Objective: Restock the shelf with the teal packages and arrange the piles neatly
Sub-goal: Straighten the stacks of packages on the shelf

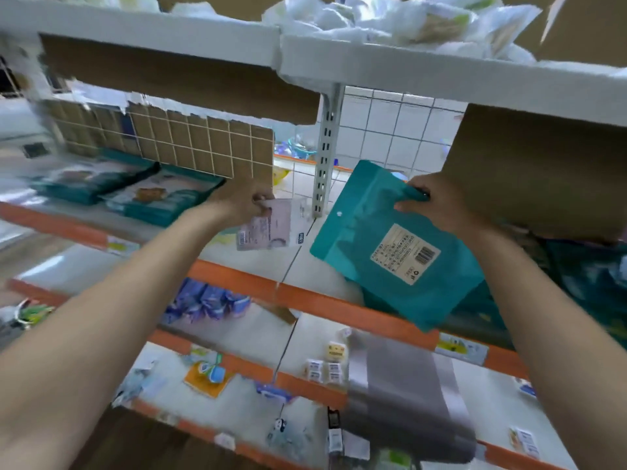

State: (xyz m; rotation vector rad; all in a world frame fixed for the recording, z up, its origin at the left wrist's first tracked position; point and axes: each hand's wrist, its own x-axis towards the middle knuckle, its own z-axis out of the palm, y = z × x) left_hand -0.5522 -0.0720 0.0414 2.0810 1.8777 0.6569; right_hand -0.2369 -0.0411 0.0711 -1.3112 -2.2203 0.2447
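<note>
My right hand [437,201] grips a teal package [390,245] by its upper edge; its back faces me, showing a white barcode label, and it hangs tilted over the orange-edged shelf [237,273]. My left hand [242,198] pinches a pale, partly clear packet [268,228] above the same shelf. Two piles of teal packages [146,191] lie flat at the shelf's left. More teal packages [481,307] lie under and behind the held one at the right.
A cardboard flap [543,171] hangs over the right pile and another [176,72] under the upper shelf. A perforated white upright [324,154] stands between my hands. Lower shelves hold purple packs [207,300], small boxes [325,364] and a grey bag [403,391].
</note>
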